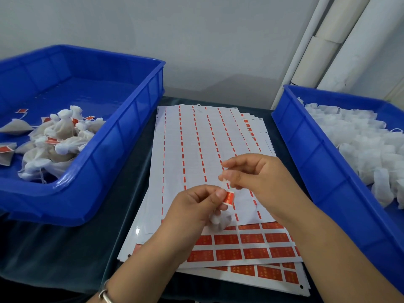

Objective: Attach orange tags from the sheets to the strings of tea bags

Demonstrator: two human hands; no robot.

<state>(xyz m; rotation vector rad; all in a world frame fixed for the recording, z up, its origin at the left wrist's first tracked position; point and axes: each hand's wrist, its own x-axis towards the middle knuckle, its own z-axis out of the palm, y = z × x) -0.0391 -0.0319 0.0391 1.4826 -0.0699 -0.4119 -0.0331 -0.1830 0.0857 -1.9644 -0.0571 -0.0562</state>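
left hand (196,204): fingers curled, pinching | right hand (255,173): fingertips pinched, raised

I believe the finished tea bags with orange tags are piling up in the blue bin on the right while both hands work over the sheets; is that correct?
Not quite: the head view shows the tagged tea bags in the left blue bin. The right bin holds untagged ones. Both hands, left and right, do work over the sheets.

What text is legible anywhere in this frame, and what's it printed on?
No text can be read.
Orange tags on the sheets: gold print, too blurred.
Tag pinched by the left hand: print too small.
Tags on bagged tea in the left bin: unreadable.
Sheet edge marks: too small.
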